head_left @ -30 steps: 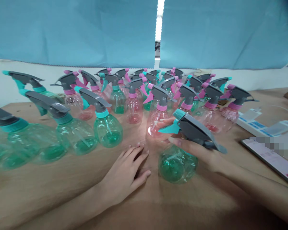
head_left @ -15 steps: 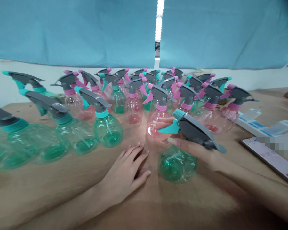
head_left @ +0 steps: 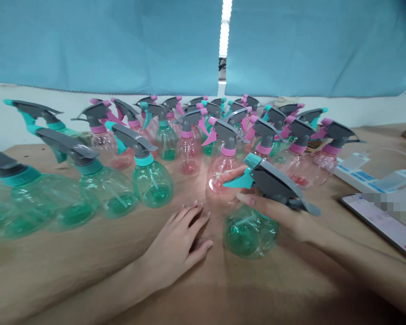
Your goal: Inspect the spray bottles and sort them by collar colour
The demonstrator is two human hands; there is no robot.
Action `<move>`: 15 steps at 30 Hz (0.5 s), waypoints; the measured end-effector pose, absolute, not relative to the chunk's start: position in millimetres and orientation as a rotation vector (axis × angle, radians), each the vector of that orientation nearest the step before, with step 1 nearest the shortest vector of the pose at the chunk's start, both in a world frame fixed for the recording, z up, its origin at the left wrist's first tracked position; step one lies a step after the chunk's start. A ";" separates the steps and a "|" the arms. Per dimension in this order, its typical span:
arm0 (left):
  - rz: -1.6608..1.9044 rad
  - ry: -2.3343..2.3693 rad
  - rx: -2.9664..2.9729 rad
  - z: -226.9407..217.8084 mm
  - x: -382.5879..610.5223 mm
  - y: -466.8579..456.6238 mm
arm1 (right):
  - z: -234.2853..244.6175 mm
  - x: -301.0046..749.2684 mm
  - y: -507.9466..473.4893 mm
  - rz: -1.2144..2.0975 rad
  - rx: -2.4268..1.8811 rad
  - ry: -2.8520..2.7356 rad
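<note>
My right hand point(head_left: 274, 212) is closed round the neck of a green spray bottle point(head_left: 248, 232) that stands on the wooden table point(head_left: 88, 257). The bottle's grey spray head with teal trigger point(head_left: 269, 183) sits above my fingers. My left hand point(head_left: 176, 246) lies flat on the table just left of that bottle, fingers stretched out, holding nothing. Right behind my right hand stands a pink spray bottle point(head_left: 221, 169).
Several green spray bottles point(head_left: 152, 178) stand at the left and several pink ones point(head_left: 189, 153) fill the back. At the right lie a white power strip point(head_left: 358, 174) and a phone point(head_left: 382, 223). A blue curtain point(head_left: 104, 45) hangs behind.
</note>
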State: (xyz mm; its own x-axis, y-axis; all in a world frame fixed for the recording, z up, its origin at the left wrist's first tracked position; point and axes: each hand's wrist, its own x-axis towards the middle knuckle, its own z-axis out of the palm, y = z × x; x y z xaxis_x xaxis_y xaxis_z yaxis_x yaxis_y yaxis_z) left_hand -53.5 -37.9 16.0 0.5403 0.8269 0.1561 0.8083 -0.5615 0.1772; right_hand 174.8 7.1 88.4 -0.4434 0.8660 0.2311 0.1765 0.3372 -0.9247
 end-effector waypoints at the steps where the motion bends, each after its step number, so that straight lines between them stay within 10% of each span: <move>1: 0.344 1.428 2.682 15.8 -53.7 -38.0 | 88.6 175.0 7.2 1.174 -0.923 -1.846; 15: 0.330 1.422 2.692 14.8 -53.6 -37.5 | 86.7 181.9 2.0 1.126 -1.110 -1.786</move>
State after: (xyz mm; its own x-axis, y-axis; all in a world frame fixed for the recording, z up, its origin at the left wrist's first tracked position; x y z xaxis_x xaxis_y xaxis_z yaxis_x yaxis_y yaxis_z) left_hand -53.6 -37.5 14.8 0.5463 0.8237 0.1522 0.8066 -0.5663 0.1694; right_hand 181.9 2.0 86.7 -0.3538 0.9256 0.1344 0.2778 0.2412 -0.9299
